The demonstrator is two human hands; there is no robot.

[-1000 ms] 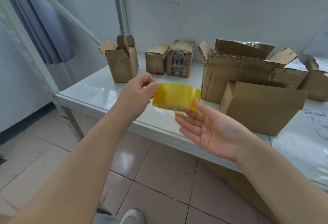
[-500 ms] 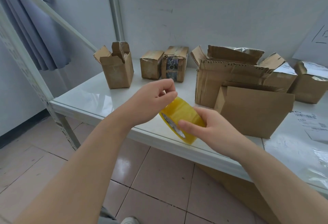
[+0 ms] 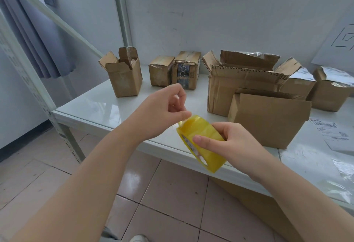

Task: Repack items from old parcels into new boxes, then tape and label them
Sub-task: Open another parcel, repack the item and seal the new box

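Note:
A yellow roll of packing tape is held in front of the white table's front edge. My right hand grips the roll, thumb across its outer face. My left hand sits just above the roll's top edge, thumb and forefinger pinched at the tape there. On the table stand a plain closed cardboard box at the right front and a larger open torn box behind it.
A small open box stands at the table's left. Two small taped parcels sit at the back, more parcels at the far right. Printed labels lie on the table's right. Metal rack posts rise at the left.
The roll went from flat between both hands to tilted in my right hand's grip. My left hand shifted to the roll's top edge and pinches there. The view tilted up slightly.

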